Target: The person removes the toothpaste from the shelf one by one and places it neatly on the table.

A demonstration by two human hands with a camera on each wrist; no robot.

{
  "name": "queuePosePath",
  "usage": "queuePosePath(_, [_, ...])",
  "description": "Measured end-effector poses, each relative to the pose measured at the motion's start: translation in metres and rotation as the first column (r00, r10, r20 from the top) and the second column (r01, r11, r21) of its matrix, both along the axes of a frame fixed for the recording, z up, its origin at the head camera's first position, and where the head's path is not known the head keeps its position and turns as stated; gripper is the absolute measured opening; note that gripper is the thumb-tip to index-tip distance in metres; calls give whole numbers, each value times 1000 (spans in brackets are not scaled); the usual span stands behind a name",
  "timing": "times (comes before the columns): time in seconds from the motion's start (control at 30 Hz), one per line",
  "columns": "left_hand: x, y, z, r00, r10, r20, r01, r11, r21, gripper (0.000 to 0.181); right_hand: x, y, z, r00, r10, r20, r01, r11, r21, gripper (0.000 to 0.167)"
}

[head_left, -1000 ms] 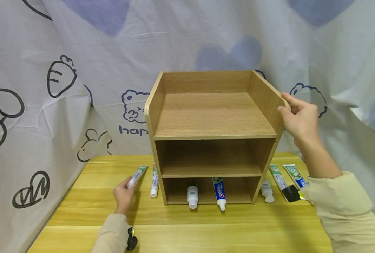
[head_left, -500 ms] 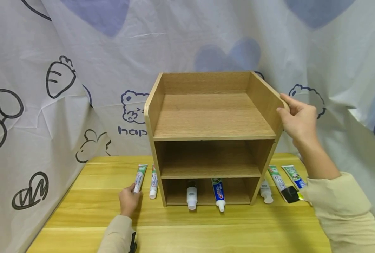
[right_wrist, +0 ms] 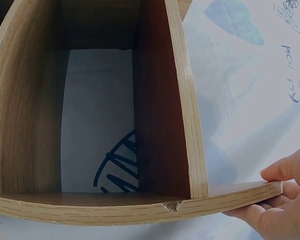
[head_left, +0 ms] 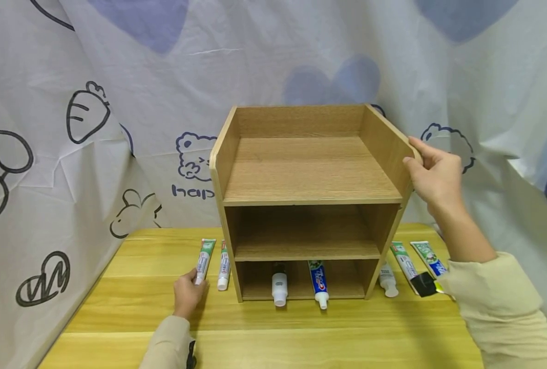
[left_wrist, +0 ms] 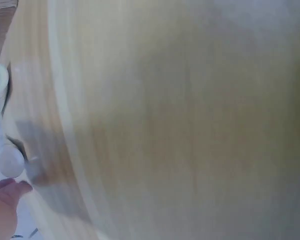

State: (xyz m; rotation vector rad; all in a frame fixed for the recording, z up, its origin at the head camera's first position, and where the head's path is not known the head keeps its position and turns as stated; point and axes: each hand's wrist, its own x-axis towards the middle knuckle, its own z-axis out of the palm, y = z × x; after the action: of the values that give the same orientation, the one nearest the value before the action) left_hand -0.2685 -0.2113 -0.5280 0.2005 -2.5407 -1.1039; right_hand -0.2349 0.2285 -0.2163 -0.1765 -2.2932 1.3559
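Observation:
At the left of the table, my left hand (head_left: 188, 294) has its fingers around the cap end of a green-and-white toothpaste tube (head_left: 204, 261) that lies with its cap toward me. In the left wrist view, fingertips (left_wrist: 10, 192) lie beside the round white cap (left_wrist: 10, 161). My right hand (head_left: 438, 177) grips the upper right side panel of a wooden shelf (head_left: 312, 169); in the right wrist view, the hand (right_wrist: 285, 200) pinches the panel's end (right_wrist: 250, 194), thumb and fingers on opposite faces. A second similar tube (head_left: 224, 266) lies between the held one and the shelf.
Under the lowest board lie a white bottle or tube (head_left: 280, 289) and a blue tube (head_left: 319, 282). Right of the shelf lie a white tube (head_left: 387, 281), a green-and-white one (head_left: 404, 261) and another (head_left: 429, 256). A patterned cloth (head_left: 130, 118) hangs behind.
My left hand has moved slightly right and turned the tube from a slant to nearly in line with its neighbour. The right hand keeps its grip on the shelf.

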Motion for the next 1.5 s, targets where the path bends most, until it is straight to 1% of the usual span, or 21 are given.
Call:
queuePosePath(0.1, [2,0,4,1000,-15,-18,15,1000,-1,46,0,0,0,1000,-1,2,1,1000,2,47])
queuePosePath(0.27, [6,4,14,999,-35,-12,35,999,29,58,1,1,2,1000,-2,6,2,1000,2,46])
queuePosePath(0.37, [11,7,19,998,-62,-14,63,997,54,62,1,1,3,1000,5,9,-5,1000,3,46])
queuePosePath(0.47, [17,10,22,994,-103,-22,104,992,70,64,1,1,3,1000,12,5,-12,1000,7,46])
queuePosePath(0.57, [25,12,24,991,-133,-19,134,988,77,65,1,0,3,1000,14,1,-14,1000,10,46])
queuePosePath(0.83, [45,17,26,982,-188,30,185,979,82,68,2,-1,3,1000,8,6,-8,1000,16,47])
queuePosePath(1.0, [54,20,30,976,-212,40,207,973,98,68,2,-1,4,1000,4,5,-4,1000,13,47])
queuePosePath(1.13, [59,23,32,975,-216,47,211,973,97,68,2,-1,3,1000,9,3,-9,1000,7,47])
queuePosePath(1.2, [62,25,33,976,-215,38,210,972,106,67,2,-1,3,1000,12,4,-12,1000,6,47])
queuePosePath(1.4, [74,34,30,982,-186,-46,190,974,127,59,1,-1,2,1000,9,13,-9,1000,3,47])
queuePosePath(1.5, [79,41,28,979,-186,-77,195,971,136,57,1,-1,1,1000,2,19,-2,1000,4,47])
